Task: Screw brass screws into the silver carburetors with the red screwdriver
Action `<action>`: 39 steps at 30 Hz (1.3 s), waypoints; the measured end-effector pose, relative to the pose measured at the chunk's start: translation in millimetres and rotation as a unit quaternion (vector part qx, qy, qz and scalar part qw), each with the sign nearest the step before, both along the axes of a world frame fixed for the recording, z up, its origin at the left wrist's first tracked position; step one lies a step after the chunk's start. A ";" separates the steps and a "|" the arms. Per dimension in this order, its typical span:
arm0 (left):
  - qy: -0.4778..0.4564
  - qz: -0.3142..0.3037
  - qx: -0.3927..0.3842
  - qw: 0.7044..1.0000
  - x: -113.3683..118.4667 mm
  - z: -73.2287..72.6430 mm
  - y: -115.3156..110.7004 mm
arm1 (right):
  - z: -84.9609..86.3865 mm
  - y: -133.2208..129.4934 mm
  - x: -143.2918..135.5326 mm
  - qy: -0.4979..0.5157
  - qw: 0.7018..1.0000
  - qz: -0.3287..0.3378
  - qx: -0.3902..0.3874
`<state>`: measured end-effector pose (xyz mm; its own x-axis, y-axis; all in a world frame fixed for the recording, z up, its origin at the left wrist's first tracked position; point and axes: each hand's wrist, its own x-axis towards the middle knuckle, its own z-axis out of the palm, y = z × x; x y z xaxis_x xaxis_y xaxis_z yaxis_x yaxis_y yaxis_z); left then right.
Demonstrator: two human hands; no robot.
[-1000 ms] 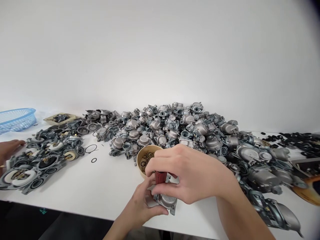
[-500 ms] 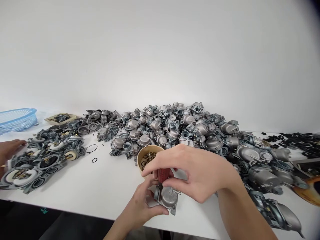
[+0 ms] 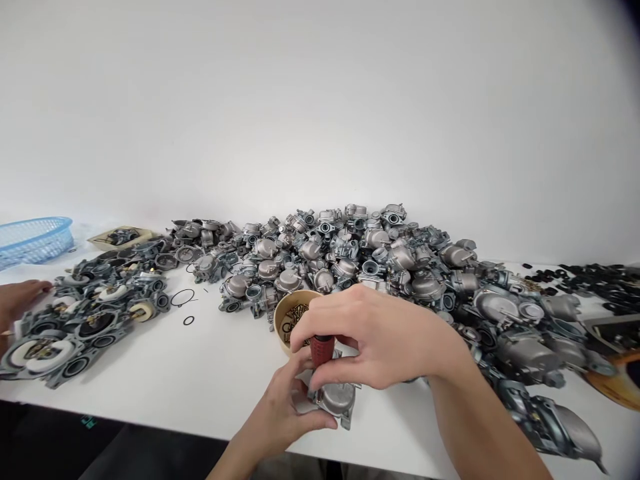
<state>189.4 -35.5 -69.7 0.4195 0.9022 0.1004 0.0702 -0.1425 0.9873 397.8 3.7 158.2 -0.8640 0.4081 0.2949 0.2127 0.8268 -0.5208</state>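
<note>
A silver metal carburetor (image 3: 337, 399) rests on the white table near its front edge, with its rounded bowl facing up. My left hand (image 3: 280, 407) grips it from the left, fingers behind and thumb in front. My right hand (image 3: 375, 340) is closed round the red handle of a screwdriver (image 3: 323, 351), which stands upright over the carburetor's left side. The screwdriver's tip is hidden. Just behind my hands is a tan bowl (image 3: 278, 319) holding brass-coloured screws (image 3: 299, 313), partly covered by my right hand.
Many carburetors (image 3: 310, 250) are heaped along the wall and down the right. Open carburetor bodies (image 3: 95, 320) with white floats lie at left, beside another person's hand (image 3: 20, 300). Black rings (image 3: 189, 320) lie between. A blue basket (image 3: 37, 240) stands far left; small black parts (image 3: 595, 283) lie far right.
My right hand has shifted slightly left, its fingers turned around the screwdriver handle. The left hand and carburetor stay in place.
</note>
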 end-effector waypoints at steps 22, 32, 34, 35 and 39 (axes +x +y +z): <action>0.019 0.004 0.001 1.000 -0.4 -2.0 1.0 | -1.0 11.3 8.1 0.029 0.998 0.027 -0.046; 0.033 0.029 -0.019 0.999 -0.8 -5.1 0.5 | -3.7 9.9 2.9 0.052 0.998 0.026 -0.027; 0.036 0.027 -0.025 0.999 -1.3 -7.3 0.4 | -3.7 10.3 2.3 0.041 0.999 0.014 -0.021; 0.034 0.023 -0.026 0.999 -1.3 -7.7 0.3 | -3.5 11.1 2.7 0.035 0.999 0.008 -0.023; 0.019 0.008 -0.023 1.000 -1.2 -4.5 0.8 | -0.7 16.0 8.7 0.022 0.997 0.020 -0.072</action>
